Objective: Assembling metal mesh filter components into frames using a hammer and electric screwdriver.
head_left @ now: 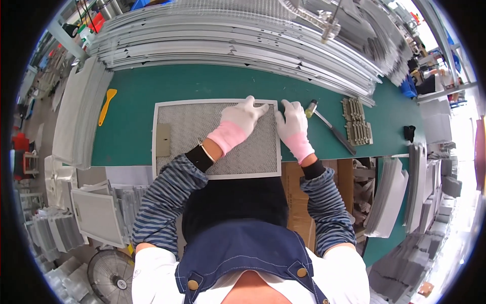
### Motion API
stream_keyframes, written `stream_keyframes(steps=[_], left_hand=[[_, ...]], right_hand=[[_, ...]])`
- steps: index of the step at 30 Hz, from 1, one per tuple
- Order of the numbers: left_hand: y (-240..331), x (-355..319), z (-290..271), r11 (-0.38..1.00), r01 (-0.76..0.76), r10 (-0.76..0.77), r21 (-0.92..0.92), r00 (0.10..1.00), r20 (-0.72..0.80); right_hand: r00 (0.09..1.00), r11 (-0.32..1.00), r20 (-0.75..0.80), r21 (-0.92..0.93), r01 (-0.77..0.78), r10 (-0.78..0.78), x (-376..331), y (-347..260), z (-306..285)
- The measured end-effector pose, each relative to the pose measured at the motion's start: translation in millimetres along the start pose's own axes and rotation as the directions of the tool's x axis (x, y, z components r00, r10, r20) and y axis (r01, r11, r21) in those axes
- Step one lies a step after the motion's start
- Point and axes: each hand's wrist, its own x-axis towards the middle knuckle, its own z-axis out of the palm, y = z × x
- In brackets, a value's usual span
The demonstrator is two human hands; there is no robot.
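A rectangular mesh filter panel [190,126] with a white frame lies on the green table, its near edge overhanging the front. A beige plate [163,140] sits at the panel's left side. My left hand [243,117], in a white glove with a pink cuff, rests over the mesh toward the far right corner, thumb and fingers apart. Just outside the panel's right edge is my right hand [292,122], gloved alike, its fingers spread and the thumb side by the frame. Neither hand shows anything held.
A hammer [331,127] and a batch of metal pieces [357,121] lie to the right. A yellow scraper [107,107] is at the left, beside stacked panels [78,111]. Long metal frame strips [228,48] pile along the back. A cardboard box [298,197] stands below the table edge.
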Motion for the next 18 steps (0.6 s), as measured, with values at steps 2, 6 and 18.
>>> stream_keyframes(steps=[2, 6, 18], left_hand=[[-1.9, 0.0, 1.0, 1.000, 0.007, -0.007, -0.012, 1.000, 0.015], [-0.3, -1.6, 2.2, 1.000, 0.021, -0.021, 0.008, 1.000, 0.014], [27.7, 20.9, 3.1, 0.994, 0.056, -0.069, 0.098, 0.988, 0.135]], right_hand=[[0.999, 0.991, -0.017, -0.129, 0.028, -0.030, -2.4, -3.2, 1.7], [0.998, 0.989, 0.014, -0.135, 0.055, -0.053, -2.6, -6.2, 1.1], [0.983, 0.981, 0.050, -0.072, 0.181, -0.177, -2.2, -1.0, 10.0]])
